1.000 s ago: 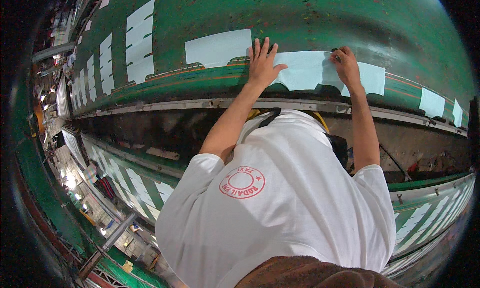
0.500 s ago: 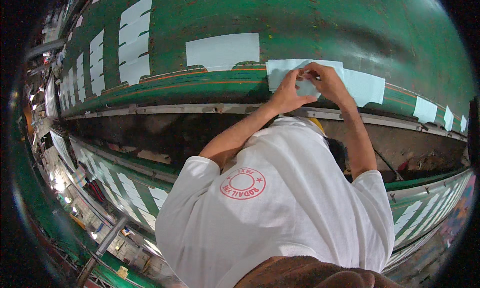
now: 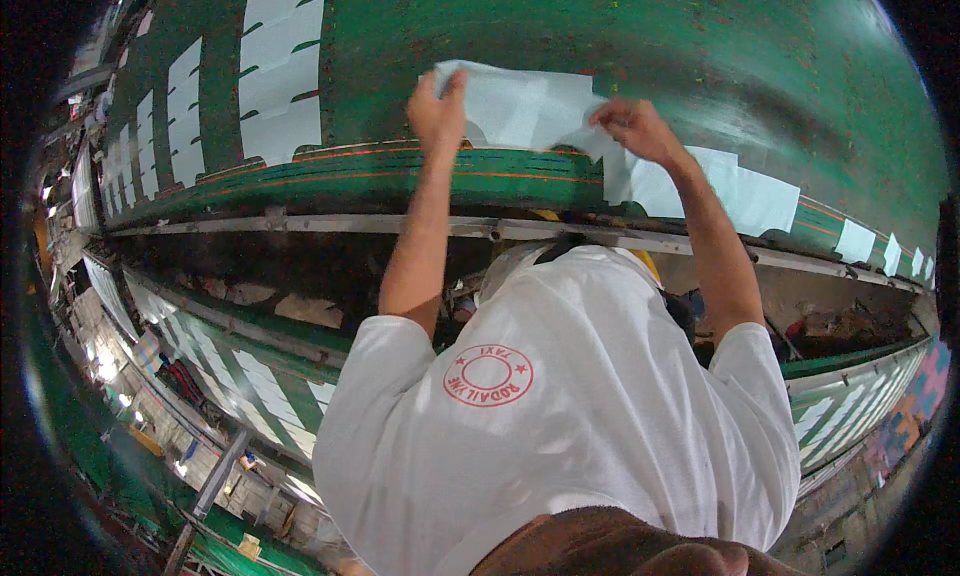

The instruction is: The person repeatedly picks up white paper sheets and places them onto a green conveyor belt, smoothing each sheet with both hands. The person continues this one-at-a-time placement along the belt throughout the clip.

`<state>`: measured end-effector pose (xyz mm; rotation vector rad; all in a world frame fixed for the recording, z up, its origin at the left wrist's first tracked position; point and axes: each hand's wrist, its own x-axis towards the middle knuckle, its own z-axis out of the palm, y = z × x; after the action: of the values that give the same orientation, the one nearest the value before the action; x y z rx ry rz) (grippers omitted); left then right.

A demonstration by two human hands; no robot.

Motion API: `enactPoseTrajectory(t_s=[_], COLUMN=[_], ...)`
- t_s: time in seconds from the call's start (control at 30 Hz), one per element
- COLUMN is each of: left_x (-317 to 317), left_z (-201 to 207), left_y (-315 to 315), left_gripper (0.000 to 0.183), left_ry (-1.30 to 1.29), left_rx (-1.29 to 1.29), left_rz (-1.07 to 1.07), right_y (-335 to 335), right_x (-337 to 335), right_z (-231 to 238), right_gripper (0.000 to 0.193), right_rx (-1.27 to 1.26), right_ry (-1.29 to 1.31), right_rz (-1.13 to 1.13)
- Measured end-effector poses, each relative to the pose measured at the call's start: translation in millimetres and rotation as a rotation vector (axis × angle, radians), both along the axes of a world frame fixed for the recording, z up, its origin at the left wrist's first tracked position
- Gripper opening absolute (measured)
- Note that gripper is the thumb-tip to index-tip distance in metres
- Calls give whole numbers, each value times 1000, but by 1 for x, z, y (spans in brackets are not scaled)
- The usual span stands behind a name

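Observation:
A thin pale-blue cut cloth piece (image 3: 490, 94) is stretched between my hands over the green table (image 3: 400, 36). My left hand (image 3: 437, 116) is closed on its left end, thumb and fingers at the upper corner. At its right end my right hand (image 3: 637, 128) pinches the edge, slightly blurred. The held piece overlaps a similar one lying flat beneath it, so where one stops and the other begins is hard to see. Below my right forearm, more pale pieces (image 3: 765, 198) lie overlapped along the table's near edge.
Columns of notched pale pieces (image 3: 282, 71) lie on the table to the left. Smaller-looking pieces (image 3: 854, 241) lie farther right. A metal rail (image 3: 370, 223) runs along the near edge. Behind me stands another green table (image 3: 262, 376) with rows of pale pieces.
My hands were close together over the overlapped pieces. Now they are spread apart, the left moved far to the left, with a cloth piece drawn out between them. The view has shifted slightly.

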<state>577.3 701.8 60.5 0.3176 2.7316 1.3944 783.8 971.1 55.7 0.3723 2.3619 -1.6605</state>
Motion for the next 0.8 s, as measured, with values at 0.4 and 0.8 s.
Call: enactPoseTrajectory(t_s=[0.4, 0.8], left_x=[-124, -102], left_z=[-51, -56], left_y=[3, 8], left_gripper=[38, 40], left_ry=[-49, 291], left_rx=[-91, -57], left_rz=[-137, -170], right_y=[12, 17], right_x=[-93, -97], right_z=[-20, -35], right_gripper=[37, 37], right_rx=[348, 434], right_ry=[132, 134], right_rz=[-443, -367])
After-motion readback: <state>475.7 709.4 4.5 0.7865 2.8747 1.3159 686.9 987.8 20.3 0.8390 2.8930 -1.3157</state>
